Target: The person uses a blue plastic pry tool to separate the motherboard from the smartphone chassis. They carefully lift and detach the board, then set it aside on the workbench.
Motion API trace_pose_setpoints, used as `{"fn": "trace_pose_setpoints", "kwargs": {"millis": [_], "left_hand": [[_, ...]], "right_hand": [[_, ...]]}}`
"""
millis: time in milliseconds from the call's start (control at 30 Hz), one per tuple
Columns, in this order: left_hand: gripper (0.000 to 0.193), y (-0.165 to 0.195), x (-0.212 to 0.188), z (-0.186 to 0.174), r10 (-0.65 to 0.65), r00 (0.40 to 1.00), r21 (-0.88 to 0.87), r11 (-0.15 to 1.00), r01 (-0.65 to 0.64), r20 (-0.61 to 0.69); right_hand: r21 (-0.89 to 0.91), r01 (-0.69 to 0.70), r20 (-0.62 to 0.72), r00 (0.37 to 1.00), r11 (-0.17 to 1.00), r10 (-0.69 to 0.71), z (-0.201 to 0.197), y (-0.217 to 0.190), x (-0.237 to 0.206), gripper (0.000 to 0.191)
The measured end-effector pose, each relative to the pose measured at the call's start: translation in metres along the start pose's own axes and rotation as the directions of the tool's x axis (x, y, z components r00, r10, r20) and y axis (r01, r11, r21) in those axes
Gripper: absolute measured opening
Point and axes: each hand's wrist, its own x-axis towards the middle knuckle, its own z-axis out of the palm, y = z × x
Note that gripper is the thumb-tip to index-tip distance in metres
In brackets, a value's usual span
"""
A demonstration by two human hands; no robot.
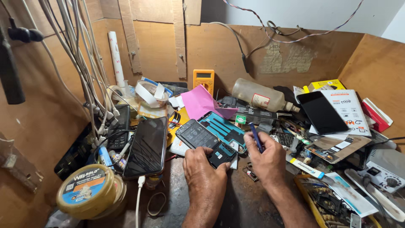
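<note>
My left hand grips the near end of an opened smartphone whose back cover is off, with the black battery and inner parts facing up. My right hand holds a thin blue tool upright, just right of the phone. Behind the phone lies a teal phone frame. Both forearms come in from the bottom edge over a dark worktop.
A cracked black phone on a white cable lies to the left, near a yellow round tin. A pink sheet, an orange multimeter, a plastic bottle, a black screen panel on white boxes, hanging cables and wooden walls crowd the bench.
</note>
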Motion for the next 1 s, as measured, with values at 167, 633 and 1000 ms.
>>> {"fn": "trace_pose_setpoints", "kwargs": {"millis": [167, 633, 1000], "left_hand": [[0.061, 0.005, -0.001, -0.004, -0.037, 0.999, 0.018, 0.999, 0.037, 0.021], [0.059, 0.01, -0.004, -0.015, -0.032, 0.998, 0.021, 0.999, 0.031, 0.051], [0.058, 0.007, -0.007, -0.011, 0.017, 1.0, -0.019, 1.0, -0.017, 0.006]], "right_hand": [[0.282, -0.047, 0.02, 0.999, 0.958, 0.043, -0.004, 0.001, 0.003, 0.025], [0.5, 0.139, -0.044, 0.99, 0.855, -0.135, -0.004, -0.013, -0.003, 0.015], [0.472, 0.295, -0.077, 0.953, 0.831, -0.294, -0.006, -0.028, -0.01, 0.05]]}}
